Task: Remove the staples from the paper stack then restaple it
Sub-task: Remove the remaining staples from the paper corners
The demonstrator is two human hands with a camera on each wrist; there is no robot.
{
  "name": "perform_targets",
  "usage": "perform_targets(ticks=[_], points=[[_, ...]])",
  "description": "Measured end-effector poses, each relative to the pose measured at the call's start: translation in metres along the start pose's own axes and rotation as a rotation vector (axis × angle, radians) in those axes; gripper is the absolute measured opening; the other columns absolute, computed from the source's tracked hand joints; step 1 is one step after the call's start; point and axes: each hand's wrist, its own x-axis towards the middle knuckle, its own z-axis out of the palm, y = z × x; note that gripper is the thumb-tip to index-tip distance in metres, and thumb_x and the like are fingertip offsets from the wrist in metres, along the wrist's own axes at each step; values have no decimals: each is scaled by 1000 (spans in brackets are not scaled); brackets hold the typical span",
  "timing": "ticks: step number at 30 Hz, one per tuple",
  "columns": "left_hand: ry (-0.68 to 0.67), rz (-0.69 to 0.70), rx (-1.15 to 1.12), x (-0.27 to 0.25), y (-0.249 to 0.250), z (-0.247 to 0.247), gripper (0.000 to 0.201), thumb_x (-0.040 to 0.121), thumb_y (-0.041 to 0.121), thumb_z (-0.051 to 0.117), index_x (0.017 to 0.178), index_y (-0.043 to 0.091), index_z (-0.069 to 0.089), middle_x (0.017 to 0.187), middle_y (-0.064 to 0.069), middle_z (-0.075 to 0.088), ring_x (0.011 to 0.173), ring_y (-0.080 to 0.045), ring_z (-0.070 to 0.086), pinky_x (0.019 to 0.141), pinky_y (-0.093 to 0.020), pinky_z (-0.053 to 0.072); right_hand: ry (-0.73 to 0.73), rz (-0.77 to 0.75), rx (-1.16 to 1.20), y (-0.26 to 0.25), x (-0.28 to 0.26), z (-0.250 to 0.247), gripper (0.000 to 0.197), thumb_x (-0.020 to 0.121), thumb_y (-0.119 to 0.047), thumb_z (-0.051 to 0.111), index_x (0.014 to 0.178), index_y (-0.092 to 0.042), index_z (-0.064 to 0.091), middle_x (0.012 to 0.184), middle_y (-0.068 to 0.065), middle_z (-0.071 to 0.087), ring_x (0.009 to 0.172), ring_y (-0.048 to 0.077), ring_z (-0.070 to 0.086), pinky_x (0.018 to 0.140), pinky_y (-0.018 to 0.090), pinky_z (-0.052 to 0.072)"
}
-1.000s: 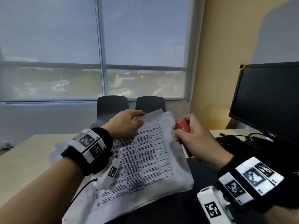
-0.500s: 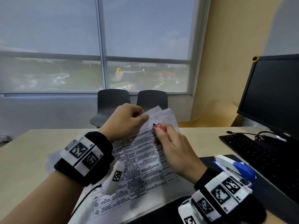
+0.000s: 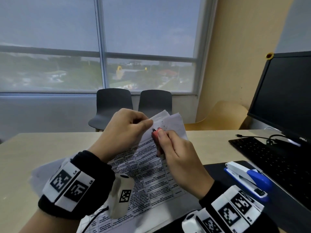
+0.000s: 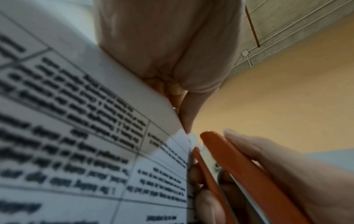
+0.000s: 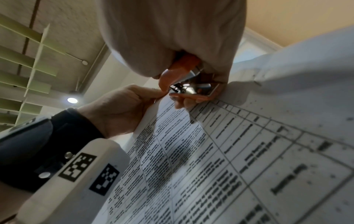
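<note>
Stapler (image 3: 249, 179) beside keyboard (image 3: 272, 158), monitor (image 3: 284, 96) behind

Staple itself too small to make out under red remover (image 3: 157, 140); printed table text (image 4: 80, 136) blurred, unreadable.

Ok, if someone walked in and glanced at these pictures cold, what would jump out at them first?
Probably the two hands meeting at the top corner of the printed paper stack, held up over the desk: the left hand pinches the corner while the right hand grips a red staple remover against it. Next, the blue and white stapler lying on the dark mat at right, beside the keyboard.
</note>
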Motion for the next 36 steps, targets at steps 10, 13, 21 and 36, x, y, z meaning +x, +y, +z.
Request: perform_targets(ticks=[10,13,21,36], points=[[82,-52,-2,0,-10,1,18,92,30,68,82,17,77,72,4,73,70,-10,67,67,-29,55,-26,61,-7,9,6,8,40,98,-49,42,86,-20,65,75,5,67,70,17,62,67,37,52],[106,-51,18,-1,-8,2,21,92,29,68,79,15,77,69,3,72,65,-9,65,62,-25,51,-15,76,0,9,7,9,45,95,-54,38,86,-19,65,74,6,67,70,19,63,65,36,52],[136,-27,53,-2,-3,6,26,93,30,65,73,15,72,66,-3,68,66,-22,64,64,-36,51,5,71,-16,2,6,7,52,90,-62,34,82,-20,63,71,6,67,68,17,64,66,36,53],[259,28,68,-7,11,9,24,90,28,67,68,18,70,59,2,64,65,-19,62,65,-37,52,171,27,39,-6,0,19,48,100,-50,27,72,-23,55,59,-5,51,56,3,47,55,18,38]])
